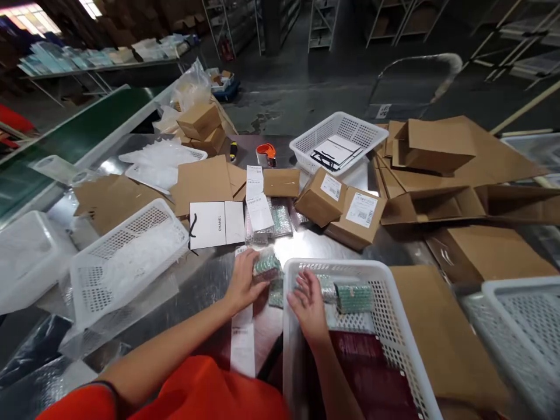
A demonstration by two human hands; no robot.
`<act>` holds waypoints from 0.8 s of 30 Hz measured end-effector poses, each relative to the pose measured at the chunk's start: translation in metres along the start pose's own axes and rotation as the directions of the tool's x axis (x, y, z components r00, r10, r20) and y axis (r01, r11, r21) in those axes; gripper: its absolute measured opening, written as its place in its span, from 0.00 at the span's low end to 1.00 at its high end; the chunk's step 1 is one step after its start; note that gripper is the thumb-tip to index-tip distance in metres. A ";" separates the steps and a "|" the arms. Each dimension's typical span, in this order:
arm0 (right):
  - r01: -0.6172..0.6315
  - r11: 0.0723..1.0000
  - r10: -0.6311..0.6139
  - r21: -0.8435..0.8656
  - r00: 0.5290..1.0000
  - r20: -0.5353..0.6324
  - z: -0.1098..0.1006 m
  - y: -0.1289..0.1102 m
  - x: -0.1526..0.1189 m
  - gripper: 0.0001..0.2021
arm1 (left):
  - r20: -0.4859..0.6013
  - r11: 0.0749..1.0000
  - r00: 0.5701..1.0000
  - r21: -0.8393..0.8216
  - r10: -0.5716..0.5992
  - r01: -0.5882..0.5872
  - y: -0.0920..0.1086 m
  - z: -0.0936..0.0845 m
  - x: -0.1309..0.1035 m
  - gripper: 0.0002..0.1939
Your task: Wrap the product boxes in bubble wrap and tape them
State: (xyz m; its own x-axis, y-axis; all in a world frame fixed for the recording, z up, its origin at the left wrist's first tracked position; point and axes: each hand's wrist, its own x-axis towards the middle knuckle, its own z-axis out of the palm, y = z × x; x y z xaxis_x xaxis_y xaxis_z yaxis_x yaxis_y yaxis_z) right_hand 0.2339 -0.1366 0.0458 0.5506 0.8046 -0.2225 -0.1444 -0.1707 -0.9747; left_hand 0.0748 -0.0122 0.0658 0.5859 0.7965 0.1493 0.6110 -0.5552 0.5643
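My left hand (242, 280) is closed around a small green-tinted bubble-wrapped package (266, 264), held just above the metal table. To its right, my right hand (310, 303) hovers at the left side of a white plastic basket (339, 265), its fingers apart with nothing in them. Inside that basket lie green bubble-wrapped packages (355, 297) and dark red packs (376, 373). Another wrapped package (276, 293) rests on the table between my hands. A long printed paper strip (242, 344) runs under my left wrist. More wrapped packages (282, 220) sit ahead, partly covered by a printed slip (259, 211).
A white CHANEL paper bag (210, 226) lies left of the slips. Labelled cartons (359, 216) stand ahead right, near a basket (339, 125) of white bags. An orange tape dispenser (266, 153) is farther back. Another white basket (126, 262) and flattened cardboard (203, 181) are left.
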 end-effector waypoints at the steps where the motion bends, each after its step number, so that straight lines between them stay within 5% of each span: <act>1: -0.014 0.998 0.011 0.063 0.999 0.052 0.004 -0.004 -0.001 0.44 | 0.012 0.998 0.999 -0.046 0.052 -0.051 0.009 -0.001 -0.004 0.32; 4: -0.025 0.992 0.021 0.123 0.999 0.037 0.002 -0.013 -0.005 0.48 | 0.132 0.979 0.982 -0.170 0.132 -0.109 0.049 0.008 -0.006 0.31; 8: -0.091 0.992 0.110 0.088 0.962 -0.249 -0.043 -0.013 -0.003 0.40 | 0.318 0.936 0.941 -0.352 0.116 0.003 0.092 0.033 0.003 0.44; 11: -0.200 0.958 0.266 0.208 0.887 -0.376 -0.091 -0.011 0.008 0.39 | 0.375 0.921 0.927 -0.364 0.008 0.140 0.081 0.044 0.004 0.47; 14: -0.314 0.910 0.407 0.269 0.799 -0.443 -0.127 -0.012 0.026 0.36 | 0.291 0.925 0.921 -0.199 -0.260 0.324 0.040 0.045 0.002 0.36; 18: -0.373 0.922 0.376 0.106 0.791 -0.483 -0.147 -0.005 0.054 0.37 | 0.152 0.763 0.753 0.011 -0.640 0.646 -0.009 0.045 0.011 0.33; 22: -0.423 0.862 0.199 -0.278 0.789 -0.581 -0.145 0.011 0.073 0.42 | 0.227 0.579 0.544 0.133 -0.808 0.804 -0.016 0.057 0.028 0.42; 24: -0.434 0.787 0.100 -0.438 0.790 -0.604 -0.141 0.016 0.074 0.46 | 0.228 0.546 0.503 0.205 -0.834 0.813 -0.013 0.064 0.035 0.47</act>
State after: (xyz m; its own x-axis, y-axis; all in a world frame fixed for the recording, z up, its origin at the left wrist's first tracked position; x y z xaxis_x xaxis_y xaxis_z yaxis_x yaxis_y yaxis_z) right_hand 0.3882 -0.1597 0.0108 0.9175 0.2752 -0.2871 0.0069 -0.7328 -0.6804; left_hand 0.1213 0.0079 0.0120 -0.0939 0.8088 -0.5805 0.9184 0.2954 0.2630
